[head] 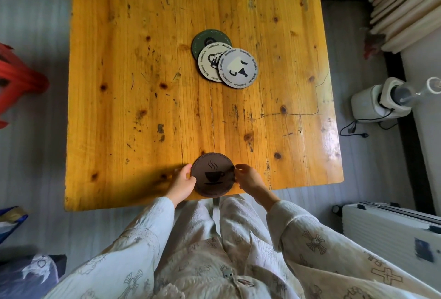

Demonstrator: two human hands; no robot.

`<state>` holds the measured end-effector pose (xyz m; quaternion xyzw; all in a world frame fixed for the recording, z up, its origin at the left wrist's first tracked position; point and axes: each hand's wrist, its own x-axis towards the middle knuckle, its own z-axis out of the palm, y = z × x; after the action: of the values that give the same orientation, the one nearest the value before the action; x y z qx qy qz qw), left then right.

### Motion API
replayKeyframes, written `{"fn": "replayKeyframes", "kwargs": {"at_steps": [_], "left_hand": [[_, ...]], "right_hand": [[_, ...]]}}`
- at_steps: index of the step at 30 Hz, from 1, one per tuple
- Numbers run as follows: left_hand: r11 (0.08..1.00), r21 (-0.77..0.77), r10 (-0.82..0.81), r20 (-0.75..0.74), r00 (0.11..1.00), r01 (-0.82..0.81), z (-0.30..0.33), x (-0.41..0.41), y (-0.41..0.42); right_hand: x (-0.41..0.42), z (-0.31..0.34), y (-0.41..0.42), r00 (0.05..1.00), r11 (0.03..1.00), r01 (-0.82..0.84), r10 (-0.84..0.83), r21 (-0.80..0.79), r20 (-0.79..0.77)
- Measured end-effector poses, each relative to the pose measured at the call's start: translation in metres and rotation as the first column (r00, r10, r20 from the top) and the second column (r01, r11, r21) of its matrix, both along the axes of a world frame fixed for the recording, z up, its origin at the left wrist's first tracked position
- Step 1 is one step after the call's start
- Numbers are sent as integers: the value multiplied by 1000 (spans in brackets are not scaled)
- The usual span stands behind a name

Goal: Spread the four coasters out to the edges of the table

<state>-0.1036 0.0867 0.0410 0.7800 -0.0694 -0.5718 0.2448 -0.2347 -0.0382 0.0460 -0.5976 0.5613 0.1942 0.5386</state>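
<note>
A brown coaster [213, 174] with a steaming-cup picture lies at the near edge of the wooden table [143, 60]. My left hand [182, 183] grips its left rim and my right hand [248, 178] pinches its right rim. Three more coasters overlap in a small pile at the table's middle: a dark green coaster [202, 39] at the back, a white coaster [208, 62] partly over it, and a light grey coaster [239, 67] on top at the right.
A red stool [19, 81] stands left of the table. On the floor at the right sit a white appliance [379, 100] with a cable and a white suitcase [391, 222]. Stacked boards [405, 5] lean at the back right.
</note>
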Motion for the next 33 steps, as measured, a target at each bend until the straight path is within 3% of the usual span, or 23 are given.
{"fn": "replayKeyframes", "kwargs": {"at_steps": [3, 8, 15, 21, 29, 33], "left_hand": [[990, -8, -139, 159, 978, 142, 6, 6, -7], [925, -49, -321, 432, 843, 377, 30, 14, -41], [773, -193, -451, 502, 738, 604, 77, -26, -121], [653, -301, -476, 550, 686, 695, 107, -117, -177], [680, -475, -291, 524, 800, 559, 126, -286, -230], [657, -502, -330, 480, 813, 563, 125, -342, -252]], "right_hand": [[-5, 10, -7, 999, 999, 47, -46, -19, 27], [-36, 37, -30, 972, 970, 217, -205, -110, 112], [-117, 84, -72, 867, 859, 475, -420, -192, 268], [-205, 121, -102, 782, 780, 587, -478, -217, 400], [-356, 150, -159, 781, 756, 596, -466, -272, 415], [-401, 162, -193, 770, 735, 613, -473, -289, 429]]}}
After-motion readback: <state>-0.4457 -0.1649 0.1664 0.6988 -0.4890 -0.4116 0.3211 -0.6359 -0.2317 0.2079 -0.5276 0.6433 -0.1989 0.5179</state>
